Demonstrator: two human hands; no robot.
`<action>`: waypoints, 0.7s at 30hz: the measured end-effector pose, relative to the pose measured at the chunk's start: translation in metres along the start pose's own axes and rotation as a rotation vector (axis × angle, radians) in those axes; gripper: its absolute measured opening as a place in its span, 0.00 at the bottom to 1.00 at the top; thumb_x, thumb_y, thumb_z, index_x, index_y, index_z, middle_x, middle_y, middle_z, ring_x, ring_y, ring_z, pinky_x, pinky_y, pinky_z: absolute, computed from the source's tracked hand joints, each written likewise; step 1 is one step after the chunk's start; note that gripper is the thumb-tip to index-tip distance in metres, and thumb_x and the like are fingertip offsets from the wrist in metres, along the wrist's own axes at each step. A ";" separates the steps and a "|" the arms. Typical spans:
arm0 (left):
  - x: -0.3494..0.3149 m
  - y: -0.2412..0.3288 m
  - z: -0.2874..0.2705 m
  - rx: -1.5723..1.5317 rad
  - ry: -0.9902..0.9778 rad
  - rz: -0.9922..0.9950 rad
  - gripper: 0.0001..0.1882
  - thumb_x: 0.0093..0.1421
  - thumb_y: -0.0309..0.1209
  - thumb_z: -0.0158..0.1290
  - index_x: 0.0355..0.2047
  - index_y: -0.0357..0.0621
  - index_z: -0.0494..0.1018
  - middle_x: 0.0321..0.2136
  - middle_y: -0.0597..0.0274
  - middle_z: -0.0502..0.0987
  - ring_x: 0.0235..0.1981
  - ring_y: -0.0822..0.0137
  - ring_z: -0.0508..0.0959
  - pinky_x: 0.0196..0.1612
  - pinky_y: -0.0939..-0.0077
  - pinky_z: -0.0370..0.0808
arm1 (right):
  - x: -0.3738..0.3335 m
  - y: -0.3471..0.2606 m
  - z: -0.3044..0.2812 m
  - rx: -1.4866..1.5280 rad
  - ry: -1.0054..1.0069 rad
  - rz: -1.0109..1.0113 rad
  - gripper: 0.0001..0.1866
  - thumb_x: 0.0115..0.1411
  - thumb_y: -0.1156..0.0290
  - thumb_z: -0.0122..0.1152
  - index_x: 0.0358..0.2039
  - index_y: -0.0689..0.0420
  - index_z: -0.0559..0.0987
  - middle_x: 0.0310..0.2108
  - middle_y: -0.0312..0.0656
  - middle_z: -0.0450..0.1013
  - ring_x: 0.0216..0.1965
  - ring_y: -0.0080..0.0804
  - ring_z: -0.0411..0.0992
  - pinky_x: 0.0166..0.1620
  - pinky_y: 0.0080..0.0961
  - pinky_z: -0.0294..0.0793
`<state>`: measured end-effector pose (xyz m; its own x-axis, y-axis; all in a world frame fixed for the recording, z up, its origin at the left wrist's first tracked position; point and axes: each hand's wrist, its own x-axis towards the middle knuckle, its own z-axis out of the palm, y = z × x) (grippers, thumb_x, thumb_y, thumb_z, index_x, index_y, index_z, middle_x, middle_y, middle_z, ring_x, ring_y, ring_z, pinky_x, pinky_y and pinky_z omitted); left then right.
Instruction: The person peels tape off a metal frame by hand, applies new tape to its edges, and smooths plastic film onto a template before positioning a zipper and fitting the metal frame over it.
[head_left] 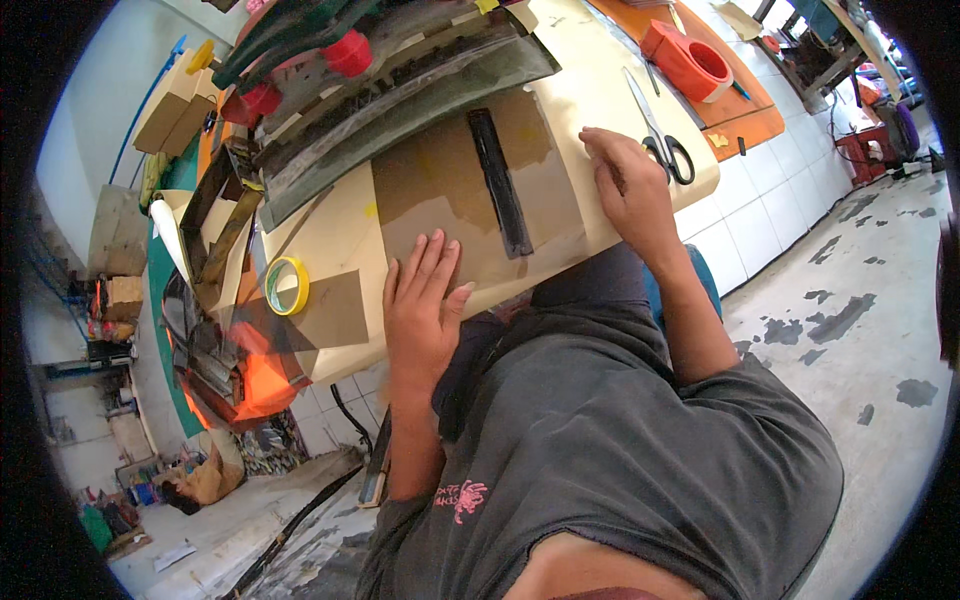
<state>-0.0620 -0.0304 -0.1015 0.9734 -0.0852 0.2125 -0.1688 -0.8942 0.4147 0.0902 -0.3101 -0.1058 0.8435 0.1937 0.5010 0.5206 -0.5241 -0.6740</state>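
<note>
My left hand [425,310] lies open, fingers stretched over the near left edge of a brown see-through sheet [430,180]. The sheet rests on a cream tabletop [340,225]. A narrow black strip [497,185] sits lengthwise on the sheet, away from both hands. Just beyond the sheet's right edge, my right hand [636,195] is closed with its fingers curled; anything in them is hidden. Scissors [660,130] with black handles lie beside it, blades pointing away. Left of my left hand is a yellow tape roll [288,286] on a smaller dark sheet [335,312].
Behind the sheet stands a long grey-green machine part [410,135] with red knobs [348,54]. An orange board [740,110] at the right carries a red tape dispenser [688,62]. Dark folded pieces [225,240] crowd the left side. Another person [207,475] is at the lower left.
</note>
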 end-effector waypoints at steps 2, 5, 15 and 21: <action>-0.006 0.008 0.005 0.012 0.025 -0.040 0.28 0.74 0.46 0.51 0.70 0.51 0.72 0.72 0.58 0.69 0.75 0.52 0.64 0.77 0.44 0.54 | 0.000 0.001 0.001 0.032 0.010 0.040 0.16 0.64 0.82 0.56 0.52 0.62 0.81 0.53 0.55 0.80 0.57 0.55 0.77 0.61 0.44 0.75; -0.009 0.013 0.010 0.060 0.053 -0.069 0.29 0.74 0.46 0.50 0.72 0.53 0.70 0.74 0.59 0.67 0.76 0.54 0.62 0.77 0.45 0.52 | 0.000 0.003 0.002 -0.043 0.021 -0.040 0.16 0.64 0.82 0.57 0.52 0.62 0.81 0.52 0.55 0.81 0.56 0.55 0.78 0.60 0.44 0.76; -0.019 0.031 -0.002 0.009 0.012 -0.136 0.25 0.74 0.45 0.52 0.67 0.51 0.76 0.70 0.58 0.73 0.70 0.51 0.70 0.72 0.49 0.59 | -0.003 0.005 0.005 -0.029 0.033 -0.034 0.16 0.64 0.82 0.58 0.52 0.62 0.81 0.53 0.54 0.80 0.57 0.53 0.77 0.61 0.43 0.76; 0.001 0.012 0.000 0.047 0.157 -0.044 0.24 0.73 0.44 0.54 0.64 0.48 0.78 0.67 0.57 0.76 0.67 0.50 0.73 0.72 0.50 0.61 | -0.005 0.004 -0.007 0.082 -0.135 -0.253 0.11 0.65 0.73 0.65 0.47 0.60 0.85 0.54 0.48 0.81 0.62 0.48 0.74 0.64 0.45 0.72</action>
<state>-0.0634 -0.0409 -0.0967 0.9431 0.0207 0.3319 -0.1156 -0.9155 0.3854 0.0868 -0.3189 -0.1070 0.6925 0.4210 0.5858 0.7210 -0.3771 -0.5813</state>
